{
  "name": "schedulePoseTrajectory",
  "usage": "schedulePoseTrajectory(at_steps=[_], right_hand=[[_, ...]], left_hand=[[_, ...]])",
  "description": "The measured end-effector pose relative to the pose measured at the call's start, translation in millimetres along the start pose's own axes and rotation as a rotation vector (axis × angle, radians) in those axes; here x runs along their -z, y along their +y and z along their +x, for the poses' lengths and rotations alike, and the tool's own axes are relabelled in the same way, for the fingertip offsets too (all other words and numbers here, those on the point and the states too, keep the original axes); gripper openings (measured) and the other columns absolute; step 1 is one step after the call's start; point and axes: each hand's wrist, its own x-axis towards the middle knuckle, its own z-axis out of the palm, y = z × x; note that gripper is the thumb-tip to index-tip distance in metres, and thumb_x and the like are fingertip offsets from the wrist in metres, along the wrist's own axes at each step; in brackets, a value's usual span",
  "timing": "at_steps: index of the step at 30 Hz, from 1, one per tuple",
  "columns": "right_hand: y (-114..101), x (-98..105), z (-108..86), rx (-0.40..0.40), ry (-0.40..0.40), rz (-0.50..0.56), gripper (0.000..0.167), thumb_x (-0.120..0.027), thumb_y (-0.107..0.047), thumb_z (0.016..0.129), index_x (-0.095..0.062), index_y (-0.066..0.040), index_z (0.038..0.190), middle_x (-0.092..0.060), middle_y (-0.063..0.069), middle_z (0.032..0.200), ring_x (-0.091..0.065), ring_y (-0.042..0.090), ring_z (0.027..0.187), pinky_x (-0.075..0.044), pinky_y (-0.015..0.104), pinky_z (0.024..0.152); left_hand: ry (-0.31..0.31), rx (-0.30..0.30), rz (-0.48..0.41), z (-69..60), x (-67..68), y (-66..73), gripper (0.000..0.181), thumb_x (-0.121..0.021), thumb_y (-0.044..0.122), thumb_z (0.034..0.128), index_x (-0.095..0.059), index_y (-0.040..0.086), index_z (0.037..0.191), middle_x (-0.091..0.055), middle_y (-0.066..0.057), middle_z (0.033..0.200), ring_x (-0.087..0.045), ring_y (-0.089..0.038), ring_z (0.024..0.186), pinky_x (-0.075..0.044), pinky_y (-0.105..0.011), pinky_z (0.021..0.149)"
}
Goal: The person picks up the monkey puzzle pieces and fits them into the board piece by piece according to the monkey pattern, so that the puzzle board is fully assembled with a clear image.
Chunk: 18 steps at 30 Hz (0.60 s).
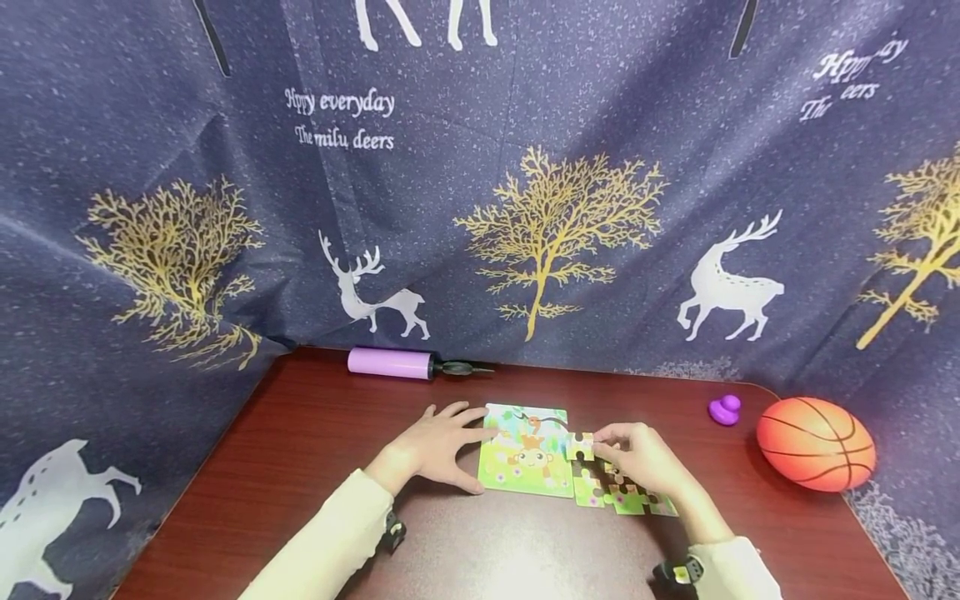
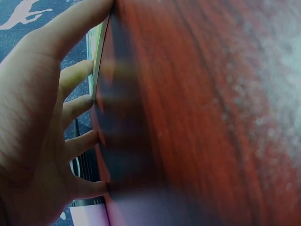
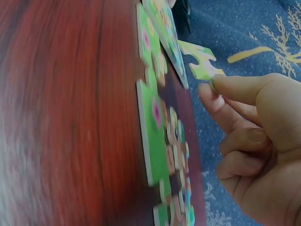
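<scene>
Pinching hand: right hand (image 1: 641, 457), right of lower centre in the head view, is gripping a puzzle piece (image 1: 577, 443) between thumb and fingers, above the table (image 1: 315, 450).
Spreading hand: left hand (image 1: 438, 446), lower centre, is grasping nothing; thumb and index finger are resting at the left edge of the picture board (image 1: 525, 479).
Other pieces (image 1: 588, 493): lying just right of the board; from where I'm standing, the right hand is hiding some.
Surroundings: purple pump (image 1: 390, 363) is lying left of centre; orange basketball (image 1: 816, 443) is sitting lower right.
</scene>
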Motion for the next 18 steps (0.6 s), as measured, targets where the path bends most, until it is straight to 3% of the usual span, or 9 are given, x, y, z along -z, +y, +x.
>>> schedulePoseTrajectory(at_steps=[4,9,12,18], right_hand=[[-8,-8,4.5,-0.029,0.012,0.068,0.007,-0.078,-0.021,0.095,-0.08,-0.016,0.1,-0.072,-0.004,0.086,-0.057,0.01,0.057,-0.047,0.028,0.057],[-23,-21,11.6,-0.068,-0.007,0.172,0.014,-0.077,-0.018,0.096,-0.079,-0.008,0.106,-0.073,0.005,0.077,-0.065,0.019,0.062,-0.048,0.028,0.056],[-31,-31,16.8,-0.101,-0.021,0.207,0.015,-0.076,-0.017,0.096,-0.079,-0.008,0.107,-0.075,0.006,0.082,-0.063,0.02,0.06,-0.048,0.029,0.056],[-43,-55,28.3,-0.117,-0.011,0.202,0.009,-0.078,-0.017,0.093,-0.081,-0.013,0.101,-0.075,0.0,0.098,-0.065,0.015,0.081,-0.054,0.037,0.072]], left_hand=[[0.003,-0.001,-0.004,0.9,-1.4,-0.4,0.097,-0.067,0.086,0.075,-0.042,0.042,0.159,-0.03,0.004,0.168,-0.021,-0.032,0.155,-0.023,-0.075,0.113],[0.005,-0.006,-0.003,1.4,-2.6,-1.7,0.097,-0.066,0.086,0.0755,-0.041,0.043,0.159,-0.029,0.004,0.168,-0.021,-0.032,0.156,-0.022,-0.075,0.113],[0.006,-0.004,-0.001,1.0,-2.2,-1.4,0.097,-0.066,0.086,0.0753,-0.041,0.043,0.159,-0.029,0.004,0.168,-0.021,-0.032,0.155,-0.022,-0.075,0.113],[0.015,-0.005,-0.001,-0.5,-1.2,0.2,0.097,-0.067,0.085,0.0751,-0.043,0.042,0.158,-0.031,0.003,0.168,-0.023,-0.032,0.155,-0.023,-0.075,0.112]])
